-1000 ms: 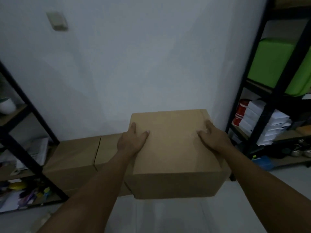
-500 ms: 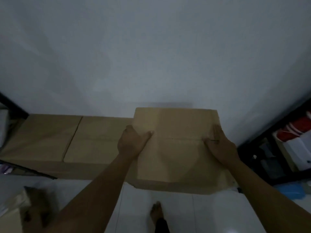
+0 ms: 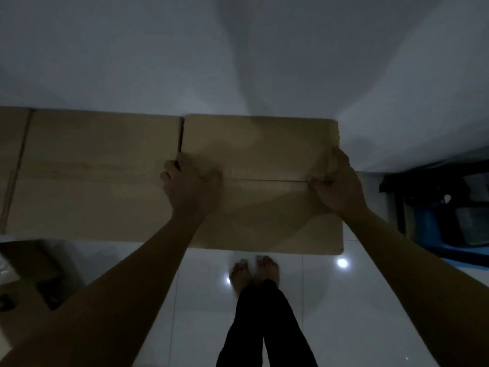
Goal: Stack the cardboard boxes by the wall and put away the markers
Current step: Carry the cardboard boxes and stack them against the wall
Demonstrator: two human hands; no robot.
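Box (image 3: 260,154) lowered beside wall row; two hands (image 3: 191,185) gripping it

Dim room; white wall (image 3: 238,49); glossy tiled floor (image 3: 344,300); dark shelf (image 3: 402,207).

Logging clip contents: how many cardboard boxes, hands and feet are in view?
Cardboard boxes: 4 (held box, box beside it, box at left edge, open box on floor)
Hands: 2 (left hand, right hand)
Feet: 2
Total: 8
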